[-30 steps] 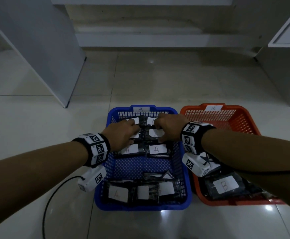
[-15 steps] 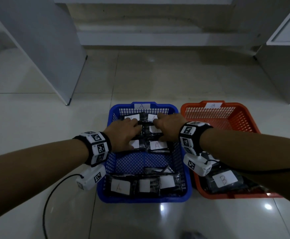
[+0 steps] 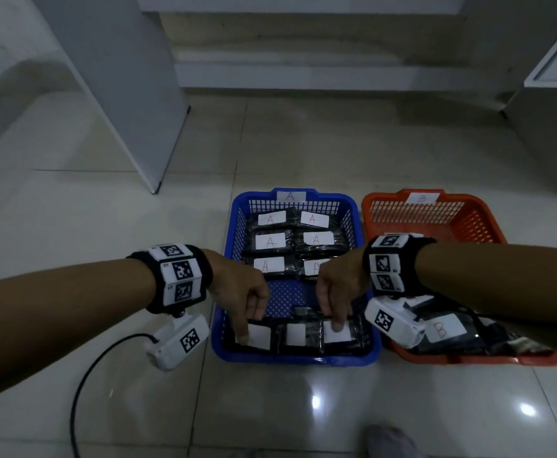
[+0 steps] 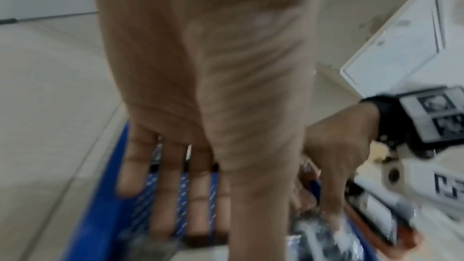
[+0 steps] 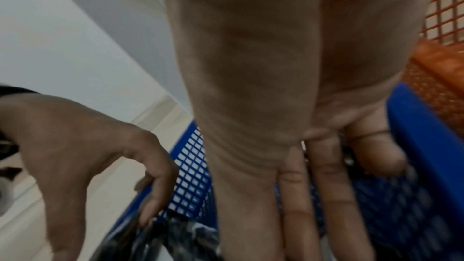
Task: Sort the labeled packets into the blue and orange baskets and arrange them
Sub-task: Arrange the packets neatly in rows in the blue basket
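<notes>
The blue basket point(image 3: 295, 359), tagged A, holds dark packets with white A labels point(image 3: 270, 241) in neat rows at its far end. Three more packets lie along its near wall. My left hand point(image 3: 245, 325) reaches down with straight fingers onto the near-left packet point(image 3: 260, 337). My right hand point(image 3: 336, 320) touches the near-right packet point(image 3: 340, 333) the same way, and the middle packet point(image 3: 298, 335) lies untouched. The orange basket point(image 3: 469, 360), tagged B, holds B packets point(image 3: 444, 328) at its near end, partly hidden by my right arm. Both wrist views are blurred; fingers point(image 4: 173, 195) point(image 5: 331, 195) look extended.
The baskets stand side by side on a glossy tiled floor. A white panel point(image 3: 131, 110) rises at the left, a white cabinet point(image 3: 551, 110) at the right, and a step point(image 3: 303, 71) behind. A black cable point(image 3: 82, 385) loops on the floor by my left wrist.
Both hands have drawn back from the far rows of A packets to the near row. The far rows now lie uncovered and lined up.
</notes>
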